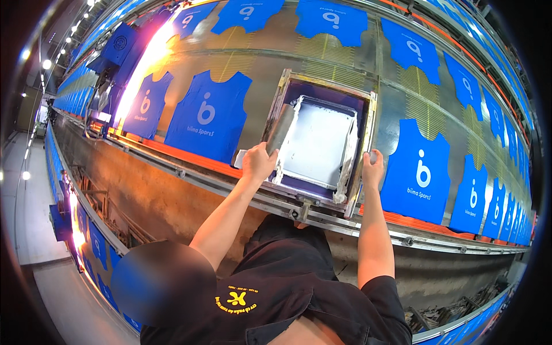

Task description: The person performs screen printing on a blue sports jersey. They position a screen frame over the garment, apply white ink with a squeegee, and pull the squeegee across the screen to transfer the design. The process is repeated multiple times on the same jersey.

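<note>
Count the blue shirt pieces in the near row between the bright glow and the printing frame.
2: the left piece beside the glow, the right piece nearer the frame; glow or frame may hide more.

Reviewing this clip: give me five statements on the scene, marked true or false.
1. The left hand holds the squeegee. True.
2. The ink smears inside the printing screen frame are red. False: they are white.
3. The right hand is at the frame's right side. True.
4. The blue fabric panel just right of the frame is unprinted. False: it bears a white print.
5. The wearer's shirt is black. True.
</note>
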`<state>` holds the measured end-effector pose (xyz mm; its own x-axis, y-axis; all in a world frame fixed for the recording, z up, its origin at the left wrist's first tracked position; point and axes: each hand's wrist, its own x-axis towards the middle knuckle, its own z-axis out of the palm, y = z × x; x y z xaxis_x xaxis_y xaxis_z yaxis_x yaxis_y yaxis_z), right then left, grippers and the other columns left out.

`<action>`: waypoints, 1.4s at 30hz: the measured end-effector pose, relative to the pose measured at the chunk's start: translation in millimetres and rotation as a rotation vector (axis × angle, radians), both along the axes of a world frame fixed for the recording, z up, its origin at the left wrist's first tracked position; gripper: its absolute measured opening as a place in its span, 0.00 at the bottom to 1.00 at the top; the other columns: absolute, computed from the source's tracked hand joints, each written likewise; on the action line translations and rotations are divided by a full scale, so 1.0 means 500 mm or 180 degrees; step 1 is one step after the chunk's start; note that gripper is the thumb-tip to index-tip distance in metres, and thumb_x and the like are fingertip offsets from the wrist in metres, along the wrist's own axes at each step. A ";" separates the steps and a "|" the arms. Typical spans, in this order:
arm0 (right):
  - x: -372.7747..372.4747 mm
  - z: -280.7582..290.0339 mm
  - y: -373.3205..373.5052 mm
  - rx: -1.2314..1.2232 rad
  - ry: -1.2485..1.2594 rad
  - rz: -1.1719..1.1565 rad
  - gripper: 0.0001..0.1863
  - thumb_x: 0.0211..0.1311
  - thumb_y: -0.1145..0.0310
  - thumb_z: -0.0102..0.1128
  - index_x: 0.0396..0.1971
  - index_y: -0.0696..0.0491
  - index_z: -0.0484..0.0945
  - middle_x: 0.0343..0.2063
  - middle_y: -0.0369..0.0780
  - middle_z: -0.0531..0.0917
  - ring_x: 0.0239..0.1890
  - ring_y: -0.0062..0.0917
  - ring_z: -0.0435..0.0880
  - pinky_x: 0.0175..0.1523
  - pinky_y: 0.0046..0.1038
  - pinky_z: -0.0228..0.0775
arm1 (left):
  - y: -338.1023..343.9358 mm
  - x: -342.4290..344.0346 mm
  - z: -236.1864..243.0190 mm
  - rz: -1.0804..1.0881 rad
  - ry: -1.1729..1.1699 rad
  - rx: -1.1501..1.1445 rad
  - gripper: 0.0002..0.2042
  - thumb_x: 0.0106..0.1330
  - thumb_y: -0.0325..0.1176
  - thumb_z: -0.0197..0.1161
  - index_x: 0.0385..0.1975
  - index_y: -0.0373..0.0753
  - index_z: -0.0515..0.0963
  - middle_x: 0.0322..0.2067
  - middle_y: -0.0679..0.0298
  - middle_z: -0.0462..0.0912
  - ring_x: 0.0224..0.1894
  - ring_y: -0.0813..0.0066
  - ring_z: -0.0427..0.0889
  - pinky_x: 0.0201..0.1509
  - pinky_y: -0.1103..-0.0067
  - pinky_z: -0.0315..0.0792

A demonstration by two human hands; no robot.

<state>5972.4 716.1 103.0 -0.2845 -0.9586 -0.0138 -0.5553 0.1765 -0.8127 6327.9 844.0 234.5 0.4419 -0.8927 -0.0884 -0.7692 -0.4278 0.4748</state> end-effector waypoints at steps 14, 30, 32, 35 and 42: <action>0.014 0.043 0.018 0.0373 -0.0156 -0.0090 0.22 0.69 0.55 0.69 0.60 0.44 0.80 0.27 0.34 0.82 0.30 0.22 0.80 0.40 0.31 0.73 | -0.001 -0.071 -0.021 -0.1018 0.0251 0.0307 0.15 0.68 0.44 0.69 0.43 0.37 0.85 0.40 0.53 0.89 0.46 0.50 0.88 0.50 0.57 0.80; 0.018 0.085 0.023 0.0789 -0.0358 -0.0167 0.27 0.70 0.57 0.72 0.63 0.53 0.78 0.41 0.40 0.83 0.43 0.27 0.81 0.52 0.31 0.74 | -0.550 0.017 -0.020 -0.2786 -0.0203 0.0552 0.16 0.61 0.40 0.71 0.49 0.48 0.87 0.45 0.60 0.90 0.51 0.56 0.88 0.54 0.59 0.80; 0.028 0.116 -0.015 0.0327 0.0767 0.0086 0.30 0.69 0.54 0.73 0.64 0.56 0.76 0.49 0.46 0.83 0.52 0.36 0.80 0.59 0.37 0.72 | -0.558 0.022 -0.036 -0.2855 -0.0128 0.0524 0.16 0.60 0.39 0.71 0.49 0.48 0.87 0.45 0.60 0.90 0.51 0.56 0.88 0.54 0.59 0.80; 0.062 0.164 -0.112 -0.0816 0.1859 0.0699 0.37 0.67 0.50 0.75 0.66 0.59 0.73 0.61 0.53 0.80 0.65 0.51 0.74 0.69 0.47 0.66 | -0.562 0.019 -0.056 -0.2935 -0.0156 0.0445 0.15 0.59 0.41 0.71 0.46 0.49 0.88 0.41 0.58 0.90 0.49 0.55 0.89 0.52 0.58 0.81; 0.219 0.171 -0.350 -0.0628 0.1669 0.2912 0.16 0.60 0.64 0.78 0.45 0.54 0.84 0.36 0.44 0.89 0.40 0.44 0.89 0.48 0.42 0.79 | -0.476 0.030 -0.026 -0.2128 -0.0090 -0.1173 0.18 0.59 0.44 0.75 0.46 0.43 0.88 0.44 0.57 0.88 0.49 0.54 0.87 0.55 0.61 0.80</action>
